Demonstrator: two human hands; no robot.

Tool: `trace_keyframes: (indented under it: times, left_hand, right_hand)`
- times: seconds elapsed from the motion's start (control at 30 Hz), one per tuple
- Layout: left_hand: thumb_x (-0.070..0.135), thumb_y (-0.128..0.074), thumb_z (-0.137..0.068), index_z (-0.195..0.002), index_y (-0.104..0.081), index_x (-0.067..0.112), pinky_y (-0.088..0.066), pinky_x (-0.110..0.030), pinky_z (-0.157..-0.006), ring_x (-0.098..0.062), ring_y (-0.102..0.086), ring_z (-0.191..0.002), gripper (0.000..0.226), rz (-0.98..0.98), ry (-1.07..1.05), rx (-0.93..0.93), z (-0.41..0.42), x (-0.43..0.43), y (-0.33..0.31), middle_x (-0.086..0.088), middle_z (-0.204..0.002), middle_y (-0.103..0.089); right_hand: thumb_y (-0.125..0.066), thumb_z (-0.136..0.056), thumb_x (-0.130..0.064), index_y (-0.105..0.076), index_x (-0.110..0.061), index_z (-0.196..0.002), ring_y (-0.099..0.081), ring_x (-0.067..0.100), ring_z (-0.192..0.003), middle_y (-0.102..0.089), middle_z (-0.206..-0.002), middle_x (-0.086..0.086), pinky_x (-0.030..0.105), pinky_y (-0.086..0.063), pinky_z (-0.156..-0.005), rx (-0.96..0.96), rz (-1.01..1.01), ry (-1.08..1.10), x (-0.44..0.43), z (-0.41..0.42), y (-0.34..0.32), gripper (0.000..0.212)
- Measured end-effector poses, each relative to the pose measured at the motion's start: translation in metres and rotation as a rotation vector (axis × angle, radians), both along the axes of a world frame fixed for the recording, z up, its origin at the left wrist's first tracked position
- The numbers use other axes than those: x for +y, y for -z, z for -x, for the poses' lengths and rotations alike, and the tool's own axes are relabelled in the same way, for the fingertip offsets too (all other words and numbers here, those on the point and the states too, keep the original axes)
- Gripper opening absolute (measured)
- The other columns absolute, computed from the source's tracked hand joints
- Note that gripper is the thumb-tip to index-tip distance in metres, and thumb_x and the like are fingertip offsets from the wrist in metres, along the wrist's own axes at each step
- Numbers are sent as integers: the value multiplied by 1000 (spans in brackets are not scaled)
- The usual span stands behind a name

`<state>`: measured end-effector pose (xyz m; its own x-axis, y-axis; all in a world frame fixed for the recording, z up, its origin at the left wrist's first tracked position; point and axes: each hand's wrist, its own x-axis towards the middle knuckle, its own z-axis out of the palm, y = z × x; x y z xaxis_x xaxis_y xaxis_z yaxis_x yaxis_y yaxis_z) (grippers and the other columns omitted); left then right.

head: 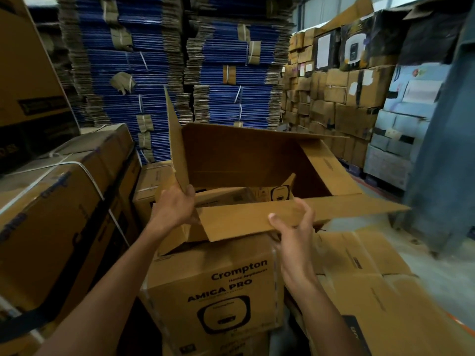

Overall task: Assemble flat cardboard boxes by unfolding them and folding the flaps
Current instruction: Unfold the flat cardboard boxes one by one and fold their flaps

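An unfolded brown cardboard box point(246, 155) stands open in front of me on top of a printed box point(218, 289). Its left flap point(174, 140) points up, its right flap point(326, 168) leans outward, and its near flap point(334, 209) lies almost flat toward me. My left hand point(177, 204) grips the lower edge of the left flap. My right hand point(295, 224) pinches the front edge of the near flap, thumb on top. Inside the box a smaller printed carton shows.
Strapped boxes point(64, 214) are stacked at my left. Flat cardboard point(372, 278) lies at my right on the floor. Tall bundles of flat blue-edged cartons point(154, 60) rise behind, and a wall of stacked boxes point(334, 93) fills the right.
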<state>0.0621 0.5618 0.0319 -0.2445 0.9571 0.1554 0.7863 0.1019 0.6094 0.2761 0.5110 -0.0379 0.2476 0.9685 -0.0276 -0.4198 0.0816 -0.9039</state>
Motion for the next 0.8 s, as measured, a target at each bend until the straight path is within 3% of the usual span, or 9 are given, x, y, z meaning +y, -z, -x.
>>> trace_keyframes:
  times: [0.07,0.13,0.23,0.3,0.43,0.53,0.67,0.73,0.8]
  left_hand:
    - [34,-43,-108,-108,-58,3,-56,-44,-83,-18,-67,-79,35,59,53,-7,1,-4,-1,-5,-89,-64]
    - [36,-39,-109,-91,-59,13,-55,-47,-87,-25,-65,-84,35,74,84,35,-1,-12,0,-9,-92,-65]
    - [39,-36,-109,-93,-62,10,-51,-45,-93,-29,-62,-91,43,94,88,113,-3,-19,-2,-9,-96,-65]
    - [38,-37,-109,-92,-60,11,-49,-47,-96,-28,-61,-94,39,80,84,115,-4,-20,-2,-6,-96,-63]
    - [29,-41,-108,-80,-56,18,-55,-44,-76,-25,-64,-80,33,4,65,-19,-7,-26,4,-5,-86,-63]
    - [27,-44,-107,-91,-55,16,-48,-30,-59,-18,-63,-77,22,-38,88,11,-7,-28,9,-2,-88,-62]
    - [30,-44,-107,-91,-60,19,-54,-29,-55,-21,-65,-73,25,-4,190,114,5,-32,7,-2,-87,-65]
    - [27,-45,-107,-85,-61,15,-48,-26,-51,-22,-62,-67,30,-14,217,81,8,-34,6,-5,-80,-64]
    - [22,-46,-106,-77,-56,13,-39,-23,-48,-16,-54,-59,33,-44,162,75,6,-33,7,-5,-72,-59]
  right_hand:
    - [-63,-89,5,-53,-42,-128,-54,28,-121,-41,-146,2,53,-55,-97,37,-31,64,16,-6,-13,62]
    - [-57,-87,11,-58,-41,-122,-51,31,-125,-37,-149,6,55,-52,-100,10,-33,75,32,-16,-26,62]
    - [-59,-82,2,-61,-51,-107,-47,33,-130,-40,-147,3,59,-49,-102,-153,-121,41,49,-26,-47,58]
    - [-61,-74,-13,-63,-53,-93,-51,29,-127,-49,-141,0,57,-50,-100,-348,-115,33,60,-33,-66,45]
    - [-58,-82,-17,-65,-16,-85,-73,30,-92,-71,-105,16,52,-62,-81,-744,53,-131,73,-39,-107,8]
    - [-52,-98,-30,-62,-10,-94,-75,30,-81,-73,-95,16,47,-63,-80,-1028,215,-249,75,-34,-116,23]
    - [-38,-108,-30,-61,-8,-101,-75,33,-74,-70,-95,18,43,-63,-77,-1343,89,-235,78,-30,-119,32]
    - [-35,-108,-33,-59,-10,-112,-75,26,-63,-69,-98,16,35,-63,-64,-1393,61,-251,80,-30,-117,33]
    - [-36,-106,-44,-56,-10,-123,-73,19,-57,-75,-85,14,28,-60,-60,-1376,103,-277,79,-30,-113,43]
